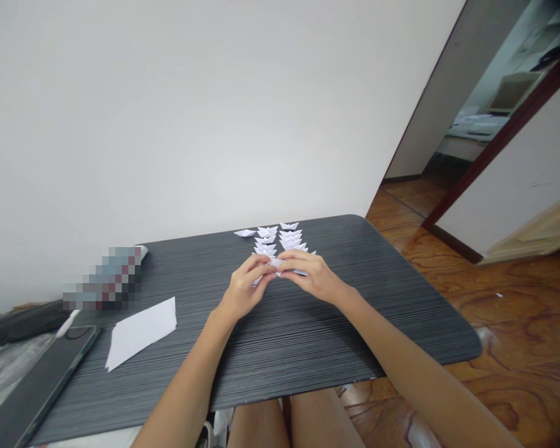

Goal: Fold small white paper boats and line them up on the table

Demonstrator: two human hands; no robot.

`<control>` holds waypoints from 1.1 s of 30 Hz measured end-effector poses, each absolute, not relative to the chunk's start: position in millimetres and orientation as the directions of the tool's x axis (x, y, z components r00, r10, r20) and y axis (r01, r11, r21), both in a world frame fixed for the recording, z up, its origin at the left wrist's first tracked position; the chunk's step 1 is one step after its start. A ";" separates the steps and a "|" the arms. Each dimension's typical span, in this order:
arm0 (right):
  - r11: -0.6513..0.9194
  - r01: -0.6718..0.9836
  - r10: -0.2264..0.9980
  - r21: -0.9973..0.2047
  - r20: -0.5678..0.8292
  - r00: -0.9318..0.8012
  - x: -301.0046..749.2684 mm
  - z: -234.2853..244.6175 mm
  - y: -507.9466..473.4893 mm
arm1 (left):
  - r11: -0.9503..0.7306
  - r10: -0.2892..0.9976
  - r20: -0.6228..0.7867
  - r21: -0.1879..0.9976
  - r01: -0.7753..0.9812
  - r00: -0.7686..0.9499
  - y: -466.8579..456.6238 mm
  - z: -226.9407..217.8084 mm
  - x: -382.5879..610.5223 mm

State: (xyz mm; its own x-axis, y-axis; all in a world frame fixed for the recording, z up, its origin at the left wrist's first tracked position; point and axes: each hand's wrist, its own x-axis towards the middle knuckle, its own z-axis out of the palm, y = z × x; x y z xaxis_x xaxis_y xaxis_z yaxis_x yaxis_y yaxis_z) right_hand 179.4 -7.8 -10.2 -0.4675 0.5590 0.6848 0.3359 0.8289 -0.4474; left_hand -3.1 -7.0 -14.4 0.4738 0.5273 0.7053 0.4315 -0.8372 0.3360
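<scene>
Between my two hands, held above the dark table (pixel 261 336), is a small folded white paper (pixel 276 264). My left hand (pixel 248 283) pinches its left side, thumb below and fingers above. On the right side my right hand (pixel 313 274) grips it in a similar pinch. The fingers cover much of the paper, so its full shape is hidden. Just beyond my hands stand several white folded paper boats (pixel 290 237) in two columns, partly hidden by my fingers. One more paper boat (pixel 245 233) sits apart at the back left.
A stack of white paper sheets (pixel 142 333) lies on the table's left part. Left of it are a dark phone-like device (pixel 42 386) and a blurred-out packet (pixel 109 277). A white wall (pixel 214 112) rises behind the table; wooden floor (pixel 522 323) shows at right.
</scene>
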 end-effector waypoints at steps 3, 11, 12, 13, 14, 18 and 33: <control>0.837 0.346 0.545 -0.424 0.699 -0.463 178.9 -11.5 -7.6 | -0.840 0.526 0.692 0.330 0.431 0.495 -6.5 -14.7 -4.1; 0.846 0.348 0.531 -0.404 0.691 -0.490 179.1 -14.7 -5.7 | -0.847 0.501 0.722 0.297 0.440 0.477 -5.9 -19.2 -2.9; 0.843 0.342 0.536 -0.414 0.689 -0.487 179.2 -14.4 -5.8 | -0.848 0.501 0.728 0.305 0.433 0.468 -6.2 -19.0 -2.2; 0.840 0.335 0.542 -0.427 0.689 -0.481 179.2 -13.8 -5.9 | -0.848 0.503 0.732 0.317 0.425 0.459 -6.5 -18.6 -1.5; 0.835 0.327 0.550 -0.443 0.689 -0.471 179.1 -13.1 -6.2 | -0.847 0.509 0.735 0.332 0.416 0.449 -6.9 -18.0 -0.8; 0.797 0.294 0.603 -0.527 0.676 -0.423 178.1 -9.8 -7.6 | -0.835 0.536 0.741 0.394 0.384 0.405 -8.3 -15.1 1.8; 0.535 0.105 0.833 -0.839 0.502 -0.230 172.9 -17.3 -5.5 | -0.398 0.908 0.387 0.916 0.040 0.162 -14.2 -15.8 12.8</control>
